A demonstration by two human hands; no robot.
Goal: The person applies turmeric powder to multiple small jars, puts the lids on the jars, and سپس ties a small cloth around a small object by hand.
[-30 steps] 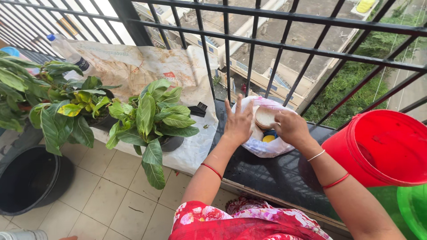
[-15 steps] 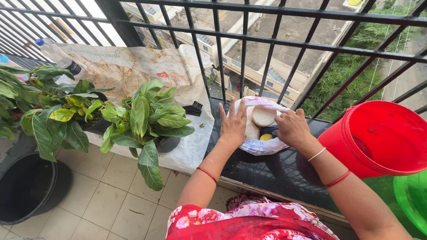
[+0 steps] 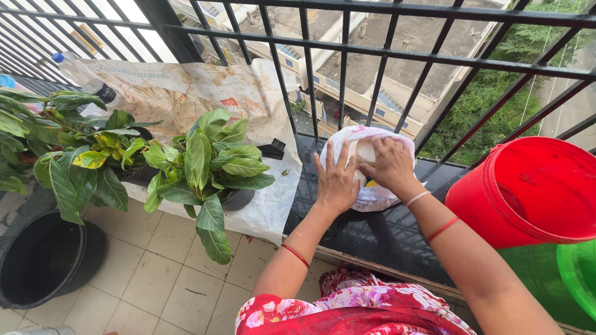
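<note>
A white plastic bag (image 3: 375,196) lies on the dark stone ledge (image 3: 366,236) by the black railing. My left hand (image 3: 336,180) rests flat on the bag's left side, fingers spread. My right hand (image 3: 390,164) reaches into the bag's mouth and covers a round beige lid-like thing (image 3: 365,151); whether it grips it I cannot tell. A bit of yellow (image 3: 371,183) shows under the right hand.
A red bucket (image 3: 528,192) stands on the ledge at the right, a green tub (image 3: 577,279) below it. Two leafy potted plants (image 3: 211,161) sit on a stained white sheet (image 3: 186,93) to the left, with a small black brush (image 3: 272,149), a plastic bottle (image 3: 84,77) and a black pot (image 3: 43,257) on the floor.
My right hand has moved left and up over the round beige thing, hiding most of it. The left hand stays on the bag.
</note>
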